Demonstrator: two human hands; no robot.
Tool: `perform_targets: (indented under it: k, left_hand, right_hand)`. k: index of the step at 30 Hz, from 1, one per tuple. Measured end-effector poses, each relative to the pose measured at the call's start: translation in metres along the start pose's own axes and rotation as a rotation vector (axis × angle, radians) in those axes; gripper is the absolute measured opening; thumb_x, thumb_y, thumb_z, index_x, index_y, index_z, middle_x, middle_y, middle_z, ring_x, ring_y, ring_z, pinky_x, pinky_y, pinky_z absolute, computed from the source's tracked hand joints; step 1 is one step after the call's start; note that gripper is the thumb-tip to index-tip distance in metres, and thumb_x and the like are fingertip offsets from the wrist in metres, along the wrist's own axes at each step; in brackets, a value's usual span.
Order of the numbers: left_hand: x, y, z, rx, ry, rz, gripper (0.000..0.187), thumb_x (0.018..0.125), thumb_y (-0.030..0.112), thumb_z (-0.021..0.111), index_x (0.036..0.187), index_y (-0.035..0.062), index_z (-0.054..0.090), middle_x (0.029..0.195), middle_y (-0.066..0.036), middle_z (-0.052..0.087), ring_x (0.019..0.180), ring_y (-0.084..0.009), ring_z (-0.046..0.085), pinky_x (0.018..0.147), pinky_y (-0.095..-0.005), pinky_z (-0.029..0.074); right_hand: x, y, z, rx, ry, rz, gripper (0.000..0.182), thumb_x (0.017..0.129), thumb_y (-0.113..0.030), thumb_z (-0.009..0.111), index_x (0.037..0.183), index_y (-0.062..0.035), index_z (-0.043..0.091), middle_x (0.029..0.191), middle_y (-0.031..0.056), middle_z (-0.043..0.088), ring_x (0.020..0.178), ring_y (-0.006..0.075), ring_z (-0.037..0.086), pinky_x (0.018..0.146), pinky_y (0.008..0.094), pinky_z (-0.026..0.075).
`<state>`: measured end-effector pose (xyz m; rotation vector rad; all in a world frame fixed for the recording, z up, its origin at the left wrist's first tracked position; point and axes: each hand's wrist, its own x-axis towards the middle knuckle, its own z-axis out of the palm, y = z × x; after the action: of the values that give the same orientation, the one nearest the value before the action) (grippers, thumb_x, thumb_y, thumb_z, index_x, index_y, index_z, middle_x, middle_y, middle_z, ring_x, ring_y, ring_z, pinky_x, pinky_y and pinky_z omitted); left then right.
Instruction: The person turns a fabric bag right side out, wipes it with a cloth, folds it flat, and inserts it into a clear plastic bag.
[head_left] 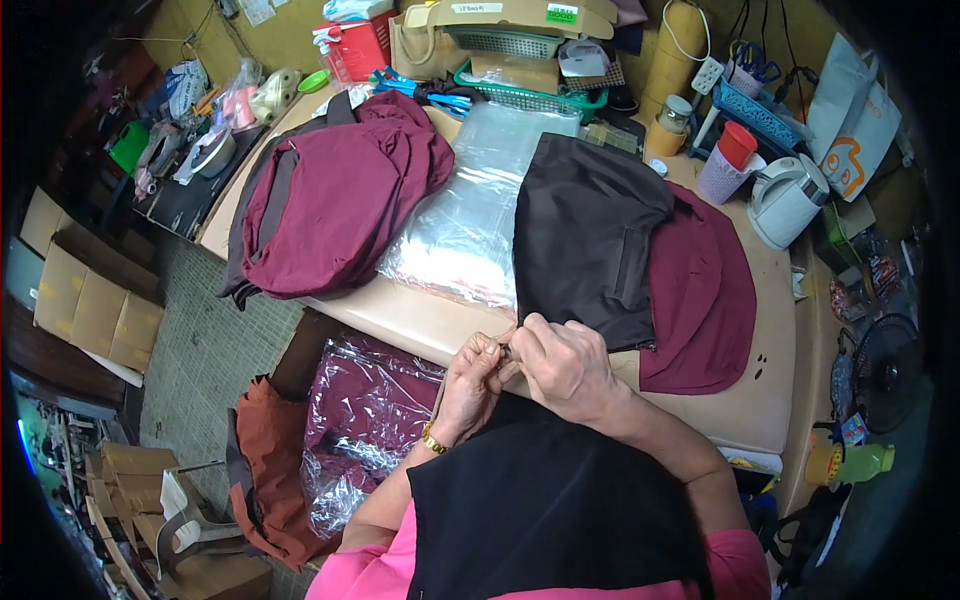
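My left hand (474, 383) and my right hand (560, 362) meet at the table's front edge, fingers pinched together on a small dark piece (507, 351) by the lower left corner of a black fabric piece (580, 230). What exactly the piece is, I cannot make out. The black fabric lies partly over maroon fabric (705, 300) on its right. To the left rests a maroon bag (330, 205) with dark trim. Clear plastic sheets (455, 210) lie between the two.
A white kettle (787, 200), a red cup (737, 145) and green baskets (530, 95) stand along the back of the table (400, 325). Below its front edge are a plastic-wrapped maroon bundle (355, 420) and rust-coloured fabric (275, 470). A fan (888, 368) is at right.
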<state>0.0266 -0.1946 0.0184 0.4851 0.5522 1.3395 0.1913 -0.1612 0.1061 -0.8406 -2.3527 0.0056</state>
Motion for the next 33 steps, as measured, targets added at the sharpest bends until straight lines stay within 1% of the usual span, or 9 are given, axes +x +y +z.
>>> perform_targets:
  k: [6, 10, 12, 14, 18, 21, 22, 26, 33]
  left_hand:
    - [0.002, 0.046, -0.024, 0.258, 0.209, 0.240, 0.014, 0.104, 0.011, 0.052, 0.091, 0.0067, 0.050, 0.135, -0.023, 0.060, 0.090, -0.0205, 0.073, 0.069, -0.0277, 0.059]
    - [0.000, 0.117, -0.118, 0.064, 0.299, 0.499, 0.032, 0.102, 0.009, 0.048, 0.072, 0.0179, 0.041, 0.065, 0.004, 0.044, 0.054, -0.0049, 0.037, 0.047, -0.0208, 0.030]
    - [-0.007, 0.138, -0.167, 0.789, 0.748, 0.598, 0.027, 0.102, 0.013, 0.051, 0.075, 0.0102, 0.046, 0.069, 0.001, 0.049, 0.057, -0.0093, 0.044, 0.051, -0.0255, 0.035]
    - [0.007, 0.125, -0.141, 1.786, 0.854, 1.261, 0.014, 0.096, 0.009, 0.059, 0.086, 0.0012, 0.055, 0.079, -0.005, 0.058, 0.071, -0.0164, 0.056, 0.064, -0.0316, 0.048]
    - [0.017, 0.052, -0.036, 1.324, 0.130, 0.528, 0.015, 0.089, 0.001, 0.065, 0.104, 0.0014, 0.068, 0.094, -0.009, 0.069, 0.087, -0.0171, 0.066, 0.079, -0.0327, 0.053]
    - [0.038, -0.018, 0.050, 1.233, -0.667, 0.415, 0.017, 0.088, 0.007, 0.072, 0.104, 0.0017, 0.071, 0.096, -0.014, 0.069, 0.086, -0.0276, 0.069, 0.079, -0.0354, 0.055]
    - [0.040, -0.041, 0.067, 1.192, -0.709, 0.184, 0.024, 0.087, 0.011, 0.075, 0.108, 0.0011, 0.070, 0.102, -0.015, 0.068, 0.089, -0.0297, 0.069, 0.081, -0.0368, 0.055]
    - [0.080, -0.121, 0.056, 1.480, -0.795, 0.655, 0.016, 0.084, 0.011, 0.072, 0.096, 0.0006, 0.069, 0.088, -0.016, 0.060, 0.081, -0.0332, 0.064, 0.071, -0.0430, 0.053]
    - [0.058, -0.069, 0.026, 1.621, -0.542, 0.407, 0.007, 0.084, 0.010, 0.074, 0.081, 0.0047, 0.071, 0.079, -0.015, 0.065, 0.071, -0.0334, 0.065, 0.066, -0.0409, 0.052]
  right_hand:
    - [-0.017, 0.050, -0.010, 0.122, 0.075, 0.537, 0.048, 0.072, -0.016, 0.086, 0.112, -0.0063, 0.060, 0.101, 0.0118, 0.061, 0.094, 0.0311, 0.066, 0.079, 0.0398, 0.054]
    - [-0.072, 0.112, -0.023, 0.041, 0.106, 0.719, 0.017, 0.085, -0.005, 0.075, 0.099, -0.0023, 0.066, 0.092, 0.0123, 0.067, 0.083, 0.0288, 0.069, 0.072, 0.0390, 0.053]
    - [-0.095, 0.123, -0.033, 0.129, 0.147, 0.748, 0.011, 0.088, -0.006, 0.071, 0.097, -0.0008, 0.066, 0.086, 0.0141, 0.067, 0.078, 0.0286, 0.068, 0.070, 0.0371, 0.051]
    - [-0.111, 0.127, -0.035, 0.115, 0.171, 0.788, 0.009, 0.092, -0.008, 0.068, 0.095, 0.0000, 0.065, 0.084, 0.0133, 0.067, 0.076, 0.0258, 0.067, 0.069, 0.0355, 0.050]
    - [-0.135, 0.136, -0.018, 0.408, 0.333, 0.911, 0.024, 0.103, -0.019, 0.057, 0.090, 0.0006, 0.065, 0.075, 0.0065, 0.063, 0.069, 0.0143, 0.060, 0.064, 0.0314, 0.046]
    - [-0.153, 0.149, 0.010, 0.652, 0.395, 1.046, 0.029, 0.106, -0.024, 0.053, 0.090, -0.0023, 0.066, 0.069, -0.0022, 0.053, 0.063, 0.0050, 0.047, 0.056, 0.0248, 0.037]
    - [-0.156, 0.150, 0.013, 0.704, 0.420, 1.098, 0.029, 0.105, -0.026, 0.055, 0.091, -0.0032, 0.066, 0.069, -0.0025, 0.054, 0.063, 0.0036, 0.047, 0.055, 0.0231, 0.036]
    - [-0.153, 0.147, 0.002, 0.823, 0.424, 1.043, 0.025, 0.101, -0.025, 0.063, 0.094, -0.0019, 0.068, 0.073, -0.0015, 0.053, 0.067, 0.0076, 0.052, 0.061, 0.0266, 0.043]
    - [-0.156, 0.149, -0.016, 0.320, -0.059, 0.753, 0.019, 0.086, -0.013, 0.076, 0.087, 0.0037, 0.066, 0.089, 0.0131, 0.060, 0.083, 0.0249, 0.061, 0.076, 0.0360, 0.048]
